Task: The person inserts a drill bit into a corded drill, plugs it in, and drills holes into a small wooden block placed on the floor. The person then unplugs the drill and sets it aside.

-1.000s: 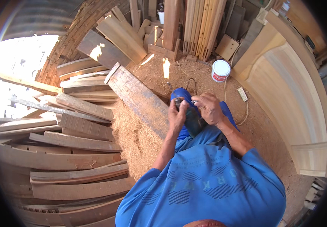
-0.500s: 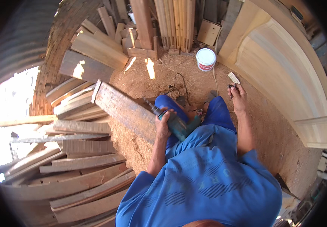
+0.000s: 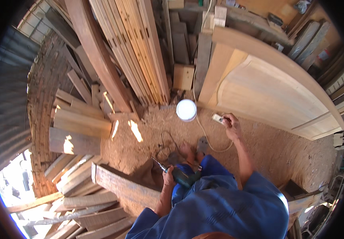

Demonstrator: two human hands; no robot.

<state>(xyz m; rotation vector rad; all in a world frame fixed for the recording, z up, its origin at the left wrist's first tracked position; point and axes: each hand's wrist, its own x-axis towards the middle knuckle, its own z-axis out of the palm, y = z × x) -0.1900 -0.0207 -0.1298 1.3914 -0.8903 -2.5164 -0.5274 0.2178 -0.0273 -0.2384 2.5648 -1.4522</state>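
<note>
Left hand (image 3: 168, 176) wrapped round the dark-green drill (image 3: 183, 179), slim bit (image 3: 155, 161) jutting out above the lap | right hand (image 3: 233, 128) pinching a small dark piece (image 3: 223, 119), perhaps a plug, by the pale oblong socket block (image 3: 217, 118) | crumbly sawdust floor (image 3: 259, 143), round white bucket (image 3: 186, 110), smooth curved wooden panel (image 3: 267, 91)

A head-worn fisheye camera, the left of a side-by-side pair, looks steeply down and forward over the wearer's blue shirt (image 3: 227, 209), which looms closest, just behind the grip of the left hand (image 3: 168, 176) on a power drill (image 3: 184, 177); the wide view reaches from corrugated sheeting (image 3: 8, 131) far left of that grip to an arched wooden panel (image 3: 265, 91) ahead and to its right, straight edges bowing toward a dark round border
</note>
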